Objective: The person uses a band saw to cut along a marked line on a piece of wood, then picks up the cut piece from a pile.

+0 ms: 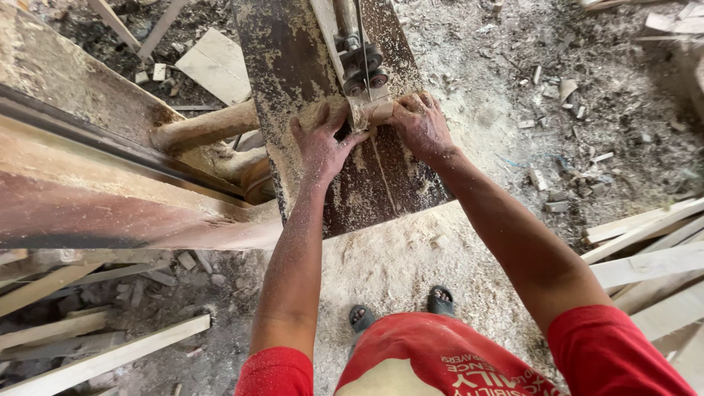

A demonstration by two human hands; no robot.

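A small pale wood block [375,111] lies on the dark, sawdust-covered saw table [293,66], right at the thin vertical band-saw blade [364,44] and its black guide rollers [364,67]. My left hand [320,143] presses flat on the table at the left of the block, fingers spread, fingertips near it. At the block's right end my right hand [423,126] is closed around it. Both forearms are dusted with sawdust.
The rusty brown machine body [110,191] fills the left side. Loose planks [645,257] are stacked at the right, more boards [103,359] lie at lower left. Thick sawdust and wood offcuts cover the ground [557,95]. My feet in sandals [400,308] stand below the table.
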